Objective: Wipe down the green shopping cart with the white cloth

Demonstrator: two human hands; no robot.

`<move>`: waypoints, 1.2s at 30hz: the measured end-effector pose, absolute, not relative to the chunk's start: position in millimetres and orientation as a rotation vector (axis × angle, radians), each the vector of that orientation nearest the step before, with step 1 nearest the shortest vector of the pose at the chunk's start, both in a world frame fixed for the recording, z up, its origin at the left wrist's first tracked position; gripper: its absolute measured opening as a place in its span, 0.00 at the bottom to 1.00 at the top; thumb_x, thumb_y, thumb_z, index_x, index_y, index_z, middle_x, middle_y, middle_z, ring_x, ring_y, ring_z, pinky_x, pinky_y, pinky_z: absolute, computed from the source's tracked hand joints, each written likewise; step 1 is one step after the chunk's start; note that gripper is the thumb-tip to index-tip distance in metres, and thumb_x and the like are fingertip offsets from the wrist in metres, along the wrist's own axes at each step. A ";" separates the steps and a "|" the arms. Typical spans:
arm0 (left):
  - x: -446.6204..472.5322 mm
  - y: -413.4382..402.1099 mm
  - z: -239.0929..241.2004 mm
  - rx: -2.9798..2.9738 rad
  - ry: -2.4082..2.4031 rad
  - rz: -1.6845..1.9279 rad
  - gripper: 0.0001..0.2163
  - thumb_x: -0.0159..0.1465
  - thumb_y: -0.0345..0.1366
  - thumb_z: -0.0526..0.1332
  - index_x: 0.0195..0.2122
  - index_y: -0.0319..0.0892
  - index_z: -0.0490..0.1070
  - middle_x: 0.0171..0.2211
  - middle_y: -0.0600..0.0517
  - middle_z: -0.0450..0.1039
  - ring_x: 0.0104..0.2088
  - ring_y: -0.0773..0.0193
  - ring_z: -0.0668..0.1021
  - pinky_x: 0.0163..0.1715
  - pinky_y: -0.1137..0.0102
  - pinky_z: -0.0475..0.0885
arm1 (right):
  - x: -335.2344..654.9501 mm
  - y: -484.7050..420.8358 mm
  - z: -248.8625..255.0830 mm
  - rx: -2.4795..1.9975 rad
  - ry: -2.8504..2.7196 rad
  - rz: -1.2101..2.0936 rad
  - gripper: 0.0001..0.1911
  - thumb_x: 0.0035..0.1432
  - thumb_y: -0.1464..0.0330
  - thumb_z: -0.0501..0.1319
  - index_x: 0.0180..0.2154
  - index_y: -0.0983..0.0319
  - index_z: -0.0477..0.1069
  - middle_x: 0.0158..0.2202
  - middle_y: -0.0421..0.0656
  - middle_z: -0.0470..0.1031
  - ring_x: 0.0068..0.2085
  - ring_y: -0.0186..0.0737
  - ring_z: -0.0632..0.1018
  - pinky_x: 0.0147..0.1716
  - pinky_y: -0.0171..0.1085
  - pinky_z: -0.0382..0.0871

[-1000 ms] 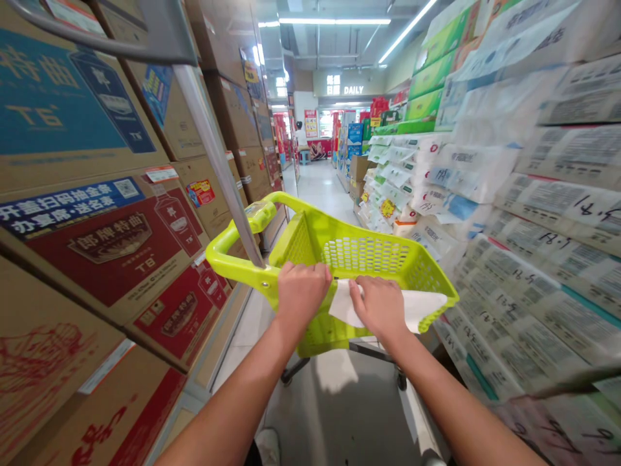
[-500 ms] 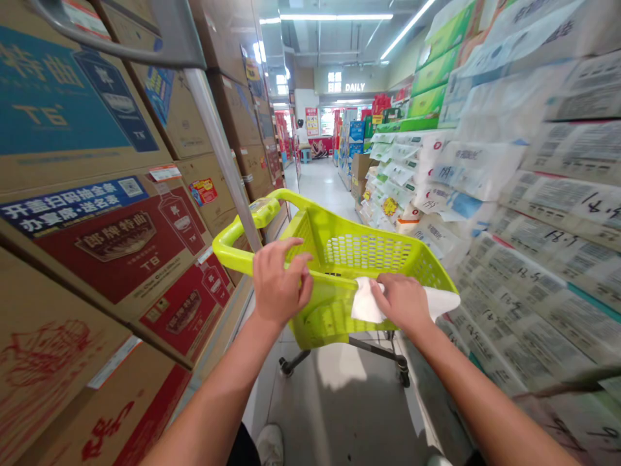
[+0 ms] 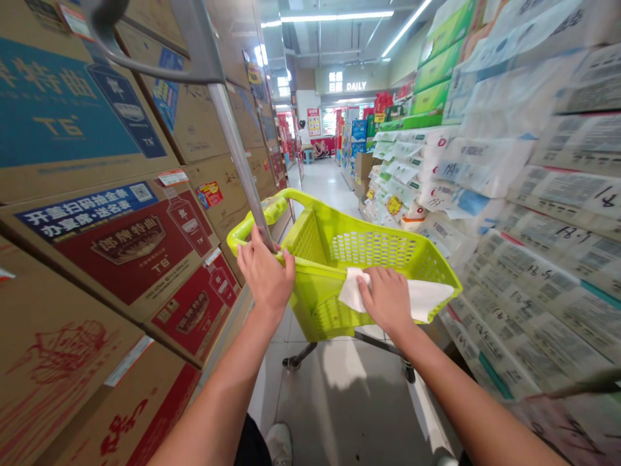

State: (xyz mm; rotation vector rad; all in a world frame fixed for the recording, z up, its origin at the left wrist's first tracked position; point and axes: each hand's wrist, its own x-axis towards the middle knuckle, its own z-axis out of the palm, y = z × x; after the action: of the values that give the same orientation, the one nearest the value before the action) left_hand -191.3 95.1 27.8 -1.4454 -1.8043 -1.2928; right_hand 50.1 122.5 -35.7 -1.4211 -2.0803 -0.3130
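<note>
A lime-green shopping basket cart (image 3: pixel 369 241) on dark wheeled legs stands before me, turned sideways in the aisle. My left hand (image 3: pixel 266 270) is closed around its near rim, right at the foot of the metal handle pole (image 3: pixel 239 152). The pole leans up to a grey handle grip (image 3: pixel 194 72) at top left. On the long near side of the cart, my right hand (image 3: pixel 387 296) presses a white cloth (image 3: pixel 429 299) over the rim, fingers curled over the top. Part of the cloth hangs out on both sides of this hand.
Stacked cardboard boxes (image 3: pixel 130 246) rise close on the left. Wrapped tissue packs (image 3: pixel 548 259) are piled close on the right. A tiled floor (image 3: pixel 323 171) runs ahead between them. A person (image 3: pixel 304 134) is far down the aisle near a blue stool (image 3: pixel 307 155).
My left hand has gone from loosely spread fingers to a closed grip by the pole's foot. My right hand has shifted slightly left along the rim with the cloth.
</note>
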 end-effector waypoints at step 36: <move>-190.0 94.7 20.6 -1.441 -1.815 -1.360 0.38 0.65 0.37 0.57 0.74 0.31 0.47 0.50 0.39 0.75 0.63 0.45 0.68 0.74 0.47 0.45 | 45.1 114.1 -41.0 -1.247 -2.136 -0.221 0.25 0.73 0.56 0.50 0.60 0.65 0.68 0.53 0.54 0.74 0.55 0.55 0.70 0.59 0.50 0.58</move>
State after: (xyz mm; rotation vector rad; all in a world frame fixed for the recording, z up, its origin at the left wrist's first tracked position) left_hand -190.0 94.7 20.6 -1.4407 -1.8155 -1.3595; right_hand 45.1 114.1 -41.0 -1.2475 -2.1362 -0.2205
